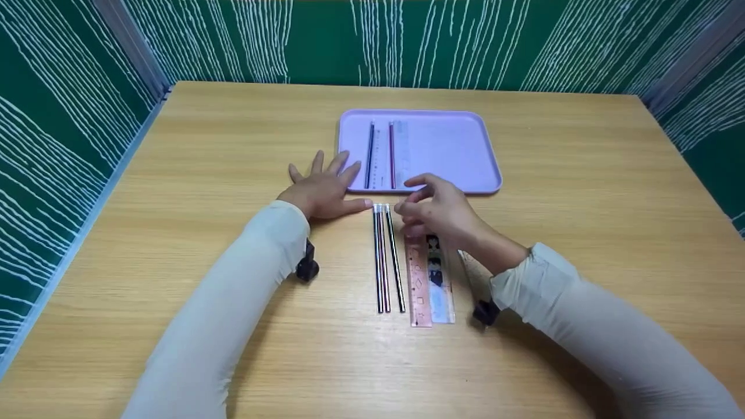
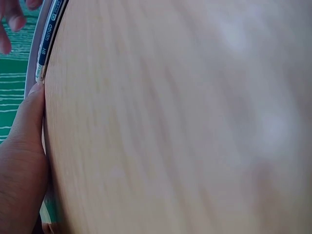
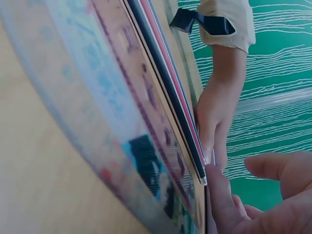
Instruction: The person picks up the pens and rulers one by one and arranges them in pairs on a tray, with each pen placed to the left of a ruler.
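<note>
My left hand (image 1: 323, 192) lies spread on the table, fingers by the tray's left edge. Its thumb tip meets the upper end of several striped pencils (image 1: 379, 262), and the left wrist view shows it at the end of a dark pencil (image 2: 46, 39). Another dark pencil (image 1: 396, 262) lies just right of them. Over the upper ends of a pink ruler (image 1: 418, 285) and a cartoon-printed ruler (image 1: 440, 291), my right hand (image 1: 445, 209) hovers with loosely bent fingers and nothing visible in its grasp. Its fingertips are close to the pencil ends.
A purple tray (image 1: 448, 151) sits beyond the hands. In its left half lie a dark pencil (image 1: 370, 154), a clear ruler (image 1: 379, 160), a red pencil (image 1: 391, 154) and another clear ruler (image 1: 402, 151). Green striped walls (image 1: 326, 46) border the wooden table (image 1: 204, 145).
</note>
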Tool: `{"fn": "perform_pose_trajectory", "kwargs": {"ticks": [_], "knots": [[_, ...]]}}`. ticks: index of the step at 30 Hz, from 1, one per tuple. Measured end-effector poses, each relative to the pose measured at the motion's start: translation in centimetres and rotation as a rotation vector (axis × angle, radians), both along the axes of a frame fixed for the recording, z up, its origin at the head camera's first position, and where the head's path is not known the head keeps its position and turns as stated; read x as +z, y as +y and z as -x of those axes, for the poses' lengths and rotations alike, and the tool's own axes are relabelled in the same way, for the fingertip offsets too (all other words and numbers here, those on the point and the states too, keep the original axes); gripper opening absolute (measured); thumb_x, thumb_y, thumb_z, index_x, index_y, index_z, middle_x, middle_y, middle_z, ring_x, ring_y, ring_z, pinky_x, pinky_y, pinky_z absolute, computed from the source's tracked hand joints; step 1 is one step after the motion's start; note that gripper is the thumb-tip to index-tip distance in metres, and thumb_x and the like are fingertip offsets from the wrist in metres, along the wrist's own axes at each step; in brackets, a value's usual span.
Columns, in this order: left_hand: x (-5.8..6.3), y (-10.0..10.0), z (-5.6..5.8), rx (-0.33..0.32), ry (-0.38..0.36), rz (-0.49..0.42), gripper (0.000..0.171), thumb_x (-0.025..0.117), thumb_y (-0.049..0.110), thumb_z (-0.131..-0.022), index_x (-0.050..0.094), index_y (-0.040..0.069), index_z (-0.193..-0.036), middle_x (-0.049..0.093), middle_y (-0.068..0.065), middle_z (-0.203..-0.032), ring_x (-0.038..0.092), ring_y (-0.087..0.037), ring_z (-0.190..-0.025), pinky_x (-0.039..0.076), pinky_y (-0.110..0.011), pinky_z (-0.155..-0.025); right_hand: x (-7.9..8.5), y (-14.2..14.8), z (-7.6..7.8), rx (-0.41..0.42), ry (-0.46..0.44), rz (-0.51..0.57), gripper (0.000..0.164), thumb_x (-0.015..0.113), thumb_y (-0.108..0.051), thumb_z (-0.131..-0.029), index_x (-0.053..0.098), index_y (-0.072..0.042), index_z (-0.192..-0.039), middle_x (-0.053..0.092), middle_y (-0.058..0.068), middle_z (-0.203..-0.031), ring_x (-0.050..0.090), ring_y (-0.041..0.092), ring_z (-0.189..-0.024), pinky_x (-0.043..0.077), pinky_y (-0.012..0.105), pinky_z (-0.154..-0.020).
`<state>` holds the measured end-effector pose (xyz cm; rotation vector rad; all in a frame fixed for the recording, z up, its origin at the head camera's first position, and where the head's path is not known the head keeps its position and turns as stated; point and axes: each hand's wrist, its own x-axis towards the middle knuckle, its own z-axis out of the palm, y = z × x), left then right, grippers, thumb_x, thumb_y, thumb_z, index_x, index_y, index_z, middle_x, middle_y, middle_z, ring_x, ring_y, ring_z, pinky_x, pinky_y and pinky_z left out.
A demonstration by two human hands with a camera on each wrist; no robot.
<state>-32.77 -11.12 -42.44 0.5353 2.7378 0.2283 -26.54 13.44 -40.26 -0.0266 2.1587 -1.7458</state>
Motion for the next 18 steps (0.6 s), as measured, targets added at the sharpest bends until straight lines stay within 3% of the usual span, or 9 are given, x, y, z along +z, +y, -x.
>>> {"fn": "perform_pose_trajectory", "kwargs": {"ticks": [13,18], "knots": [[-0.1,-0.1,0.0,-0.002,0.005,0.002,0.102,0.034,0.092,-0.084,0.003,0.038,-0.165,-0.012,0.002,-0.174,-0.015,-0.046,-0.156,-0.006,-0.087,-0.107,-0.8,-0.4,-1.5,0.046,0.046,-0.090,0.067,0.081,-0.002,-0.084,0.048,-0.003,-0.142,0.055,0.020,-0.122,0.075,0.030,-0.090,0.064,0.039,-0.075],[0.0,-0.1,0.0,-0.001,0.004,0.002,0.102,0.034,0.092,-0.084,0.002,0.038,-0.165,-0.012,0.001,-0.174,-0.015,-0.046,-0.156,-0.006,-0.087,-0.106,-0.8,-0.9,-1.9,0.062,0.094,-0.135,0.071,0.086,-0.004,-0.079,0.049,-0.002,-0.141,0.057,0.020,-0.121,0.075,0.029,-0.082,0.064,0.039,-0.069]]}}
